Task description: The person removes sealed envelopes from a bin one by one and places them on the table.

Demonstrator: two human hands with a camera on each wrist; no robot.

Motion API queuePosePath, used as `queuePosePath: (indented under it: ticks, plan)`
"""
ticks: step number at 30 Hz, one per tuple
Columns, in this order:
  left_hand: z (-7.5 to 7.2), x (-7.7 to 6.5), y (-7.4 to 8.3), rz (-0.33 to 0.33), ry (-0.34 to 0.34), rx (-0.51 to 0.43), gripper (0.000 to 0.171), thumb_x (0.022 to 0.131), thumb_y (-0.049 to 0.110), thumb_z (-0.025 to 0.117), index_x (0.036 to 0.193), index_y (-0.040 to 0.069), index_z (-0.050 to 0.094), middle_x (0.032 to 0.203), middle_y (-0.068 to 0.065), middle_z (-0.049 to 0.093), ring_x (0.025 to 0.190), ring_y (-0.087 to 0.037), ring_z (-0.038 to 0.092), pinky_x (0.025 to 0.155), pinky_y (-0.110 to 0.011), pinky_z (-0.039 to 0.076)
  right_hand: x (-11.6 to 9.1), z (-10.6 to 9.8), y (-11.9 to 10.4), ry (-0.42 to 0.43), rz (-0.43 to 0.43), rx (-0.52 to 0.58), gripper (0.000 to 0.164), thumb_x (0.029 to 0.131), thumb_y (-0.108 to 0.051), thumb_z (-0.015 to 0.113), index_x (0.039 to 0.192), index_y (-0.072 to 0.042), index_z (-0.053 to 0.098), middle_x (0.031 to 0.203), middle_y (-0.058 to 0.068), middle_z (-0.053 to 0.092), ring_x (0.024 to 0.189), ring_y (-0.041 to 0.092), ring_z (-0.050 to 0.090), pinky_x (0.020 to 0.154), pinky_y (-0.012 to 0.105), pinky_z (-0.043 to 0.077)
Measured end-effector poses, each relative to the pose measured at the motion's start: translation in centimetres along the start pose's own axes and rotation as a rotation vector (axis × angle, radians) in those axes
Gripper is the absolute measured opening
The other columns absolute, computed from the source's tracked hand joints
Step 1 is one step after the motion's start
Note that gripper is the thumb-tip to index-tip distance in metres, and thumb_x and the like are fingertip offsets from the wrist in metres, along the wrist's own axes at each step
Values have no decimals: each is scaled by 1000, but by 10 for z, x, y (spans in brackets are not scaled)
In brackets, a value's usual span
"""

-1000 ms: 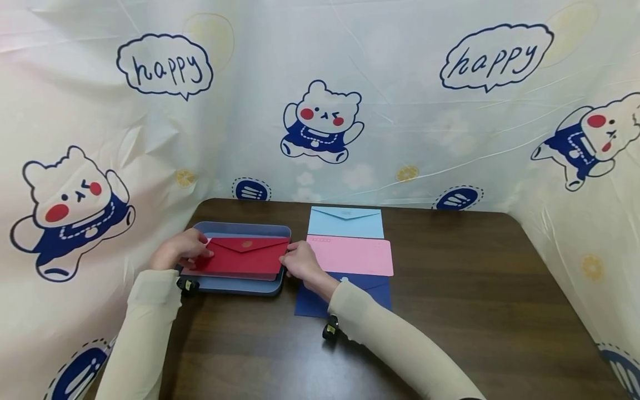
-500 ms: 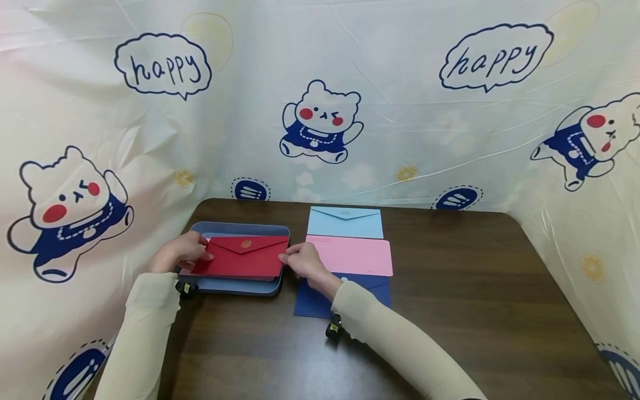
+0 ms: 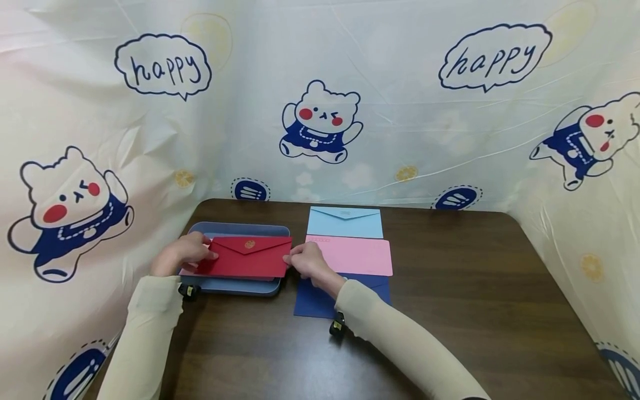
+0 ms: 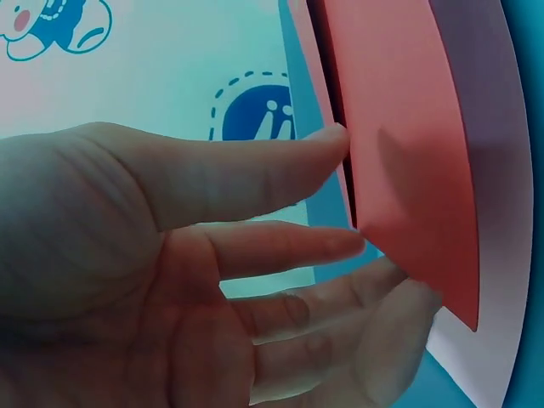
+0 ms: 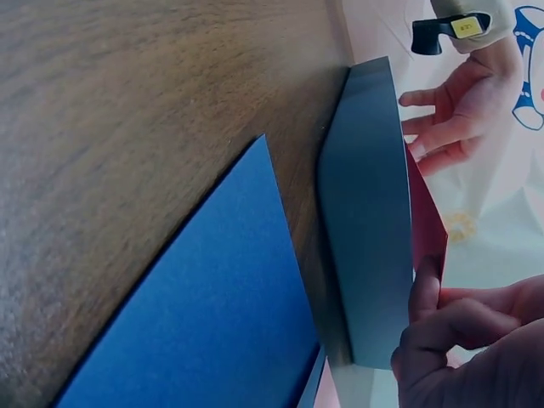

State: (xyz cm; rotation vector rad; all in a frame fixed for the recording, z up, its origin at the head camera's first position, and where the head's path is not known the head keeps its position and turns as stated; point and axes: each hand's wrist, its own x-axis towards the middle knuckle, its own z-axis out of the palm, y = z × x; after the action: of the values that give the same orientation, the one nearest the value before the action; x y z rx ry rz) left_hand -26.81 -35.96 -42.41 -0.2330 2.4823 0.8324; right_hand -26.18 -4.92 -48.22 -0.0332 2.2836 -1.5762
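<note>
A red envelope (image 3: 245, 260) with a pointed flap and a gold seal lies over the blue-grey tray (image 3: 235, 285). My left hand (image 3: 182, 253) has its thumb and fingertips at the envelope's left end. At the right end, my right hand (image 3: 309, 261) pinches the edge between thumb and fingers. In the right wrist view, the red envelope (image 5: 425, 217) shows just above the tray's wall (image 5: 365, 212). Beneath it is a paler pink envelope (image 4: 501, 212), seen in the left wrist view and mostly covered.
To the right of the tray, a light blue envelope (image 3: 345, 223), a pink one (image 3: 355, 256) and a dark blue one (image 3: 375, 288) form an overlapping column on the wooden table (image 3: 450, 311). My right forearm crosses the dark blue one. A printed curtain (image 3: 400, 111) surrounds the table.
The red envelope has shifted slightly between my hands, ending a little farther right than before. Both hands move with it. The other envelopes and the tray have stayed put.
</note>
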Motion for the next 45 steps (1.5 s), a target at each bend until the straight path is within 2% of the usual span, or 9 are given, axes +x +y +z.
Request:
queuePosePath:
  ticks: [7,14,19,24,28,31,33,39,45]
  plan:
    - [2,-8,8,5,21,19,81,97,23,75,152,-18,31,127,-34,52,113,-44,56,76,-41,62,-1,-1,1,16,-16,26,12,102,-14,70,98,-4,77,89,17,69,62,17,54,53,24,49]
    - [5,-20,17,46,44,40,81,102,28,70,157,-14,28,137,-38,47,120,-48,51,74,-44,63,0,-4,4,22,-15,56,12,102,-14,70,100,-4,77,91,18,71,60,16,52,52,23,48]
    - [13,-27,25,88,96,129,77,101,30,69,154,-14,35,135,-39,49,116,-48,54,76,-46,62,0,-6,6,22,-17,63,12,102,-13,70,99,-3,77,84,15,68,59,16,51,51,23,46]
    - [32,-40,38,162,207,226,70,100,31,71,148,-13,47,131,-37,57,111,-46,57,85,-55,58,0,-6,8,27,-3,54,11,101,-11,70,96,-3,77,73,10,61,54,15,48,50,22,44]
    - [47,-53,54,238,269,236,42,99,26,73,125,-6,68,102,-22,70,89,-35,63,76,-49,57,0,-7,6,28,1,51,11,102,-13,70,99,-3,77,80,16,65,54,15,48,49,22,43]
    - [61,-60,67,283,265,234,24,98,24,75,105,0,74,80,-8,65,74,-25,59,66,-40,53,-1,-8,6,30,8,47,12,102,-13,70,100,-3,77,88,20,68,54,15,47,49,22,41]
    - [72,-63,76,292,255,231,21,97,23,77,103,3,75,73,-4,62,68,-22,57,63,-37,51,-1,-8,6,31,13,46,12,102,-13,70,99,-3,77,89,20,68,53,15,46,49,22,40]
    - [104,-67,92,304,273,250,26,89,23,86,105,4,78,74,-2,64,65,-20,58,62,-38,54,-2,-10,7,26,16,58,13,102,-13,70,96,-3,76,79,15,63,51,15,43,48,23,36]
    - [127,-63,95,338,287,253,20,86,17,88,98,5,79,69,-1,62,60,-19,57,61,-37,53,0,-13,10,25,-1,43,18,103,-15,69,88,-5,74,70,5,55,52,15,44,49,24,37]
